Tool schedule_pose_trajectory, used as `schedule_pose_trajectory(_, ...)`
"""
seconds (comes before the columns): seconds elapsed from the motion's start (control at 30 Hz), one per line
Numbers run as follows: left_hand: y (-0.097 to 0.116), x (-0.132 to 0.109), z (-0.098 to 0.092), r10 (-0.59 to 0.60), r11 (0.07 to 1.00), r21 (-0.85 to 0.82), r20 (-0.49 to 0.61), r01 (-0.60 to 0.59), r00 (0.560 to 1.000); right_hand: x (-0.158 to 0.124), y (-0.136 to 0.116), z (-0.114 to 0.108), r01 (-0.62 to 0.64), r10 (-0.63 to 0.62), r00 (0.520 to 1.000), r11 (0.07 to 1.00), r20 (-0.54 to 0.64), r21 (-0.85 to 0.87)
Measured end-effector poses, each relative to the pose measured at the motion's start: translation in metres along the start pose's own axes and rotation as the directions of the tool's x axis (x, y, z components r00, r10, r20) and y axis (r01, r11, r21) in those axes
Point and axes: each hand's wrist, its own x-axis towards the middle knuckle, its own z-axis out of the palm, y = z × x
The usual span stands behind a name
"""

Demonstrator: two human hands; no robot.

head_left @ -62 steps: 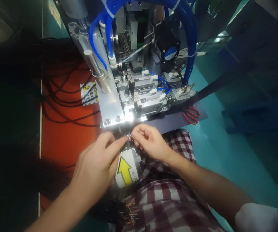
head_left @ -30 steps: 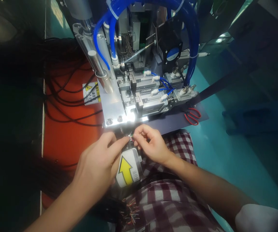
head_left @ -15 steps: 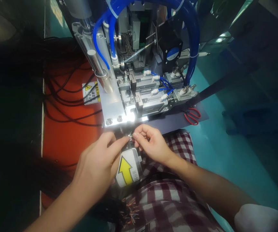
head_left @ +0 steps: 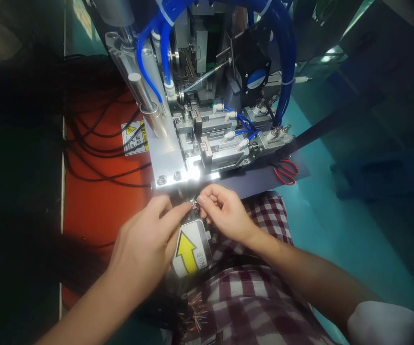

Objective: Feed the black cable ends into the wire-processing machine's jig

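My left hand (head_left: 145, 239) is closed, its thumb reaching to a small cluster of thin wires (head_left: 194, 201) at the machine's front edge. From the other side my right hand (head_left: 223, 208) pinches the wire ends between thumb and fingertips. The wires look fine and pale, with a hint of red; how they sit is too small to tell. Just below the fingertips is a dark guide block (head_left: 189, 218). Nearer to me lies a white label plate with a yellow arrow (head_left: 187, 251), partly covered by my left hand.
Ahead stands a metal machine (head_left: 214, 139) with blue air hoses (head_left: 288, 57). Red-handled snips (head_left: 286, 172) lie on a dark sheet to the right. Black cables (head_left: 99, 143) cross the orange surface (head_left: 85, 206) at left. A bundle of cables with stripped coloured ends (head_left: 198, 314) rests near my lap.
Both hands stay at the wires with almost no movement. The view has shifted very slightly.
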Motion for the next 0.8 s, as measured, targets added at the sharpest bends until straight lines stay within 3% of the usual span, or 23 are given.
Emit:
schedule_pose_trajectory(0.4,-0.002,-0.002,0.002,-0.002,1.000,0.006,-0.007,0.002,1.000,-0.001,-0.001,0.002,0.034,-0.039,0.998,0.993,-0.043,-0.115)
schedule_pose_trajectory(0.57,-0.002,-0.001,0.003,0.012,1.000,0.011,-0.021,-0.012,1.000,-0.002,0.008,0.000,0.125,-0.144,0.987,0.964,-0.066,-0.235)
schedule_pose_trajectory(0.7,-0.002,0.000,0.003,0.017,1.000,0.009,-0.025,-0.017,1.000,-0.002,0.019,-0.009,0.147,-0.175,0.975,0.969,-0.133,-0.198)
schedule_pose_trajectory(0.8,-0.002,-0.001,0.003,0.015,1.000,0.009,-0.021,-0.015,1.000,-0.005,0.016,-0.012,0.122,-0.140,0.984,0.981,-0.109,-0.153)
